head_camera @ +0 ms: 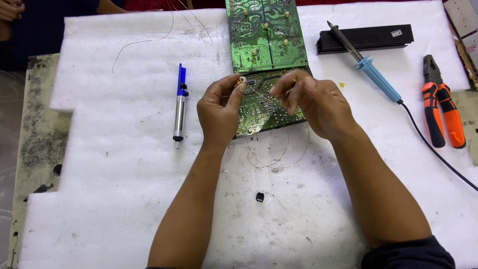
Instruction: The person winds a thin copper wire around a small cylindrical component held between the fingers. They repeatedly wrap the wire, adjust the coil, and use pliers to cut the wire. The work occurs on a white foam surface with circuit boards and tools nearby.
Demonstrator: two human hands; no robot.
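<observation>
My left hand (219, 110) pinches a small pale ring-shaped part (242, 80) between thumb and fingers, above a green circuit board (264, 35). My right hand (311, 102) is close beside it, fingers pinched on a thin wire (259, 92) that runs to the ring part; this hand is blurred. More thin wire (279, 154) loops on the white foam mat (124, 164) below the board's near edge.
A blue and silver desoldering pump (179, 102) lies left of my hands. A blue-handled soldering iron (371, 72) rests against a black bar (368, 37) at right, near orange pliers (442, 112). A small black part (259, 197) lies on the mat. Another person's arm (12, 12) shows top left.
</observation>
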